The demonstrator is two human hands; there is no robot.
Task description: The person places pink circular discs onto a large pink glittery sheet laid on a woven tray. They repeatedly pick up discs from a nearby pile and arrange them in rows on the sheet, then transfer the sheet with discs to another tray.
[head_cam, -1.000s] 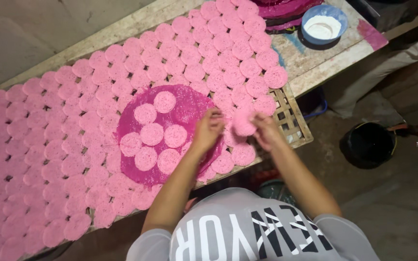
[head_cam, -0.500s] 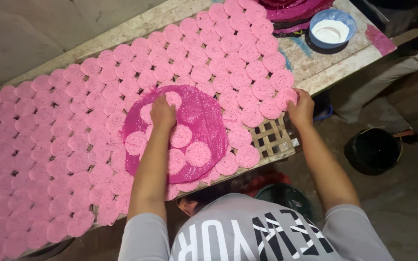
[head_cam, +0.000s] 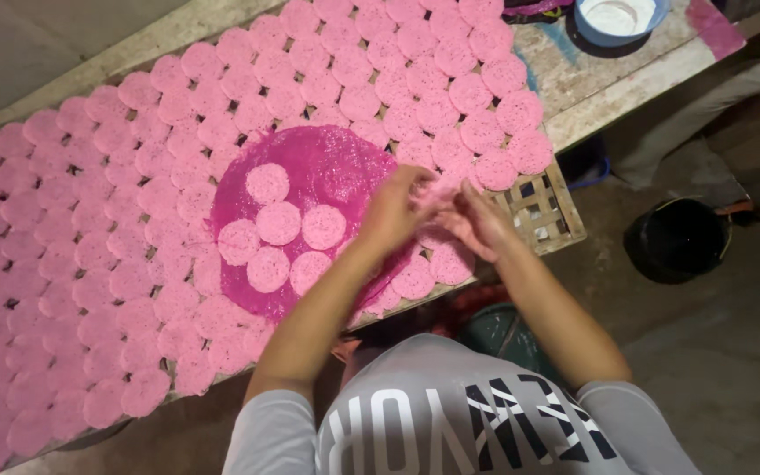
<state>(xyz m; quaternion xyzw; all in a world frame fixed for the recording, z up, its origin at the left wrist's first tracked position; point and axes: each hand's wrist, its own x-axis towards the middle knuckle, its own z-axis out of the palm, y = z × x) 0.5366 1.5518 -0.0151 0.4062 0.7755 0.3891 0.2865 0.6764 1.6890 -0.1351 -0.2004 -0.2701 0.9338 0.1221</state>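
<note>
Bare concrete floor [head_cam: 732, 369], black bucket [head_cam: 677, 239], weathered wooden table [head_cam: 591, 84]

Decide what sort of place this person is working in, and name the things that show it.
Probably a small home or backyard food workshop. Rows of pink discs lie on a woven bamboo rack, both hands, left and right, work beside a magenta round mat, and the floor is bare.

My left hand [head_cam: 395, 211] and right hand [head_cam: 472, 220] meet fingertip to fingertip ahead of me, fingers curled, both bare forearms extended forward, elbows bent.
</note>
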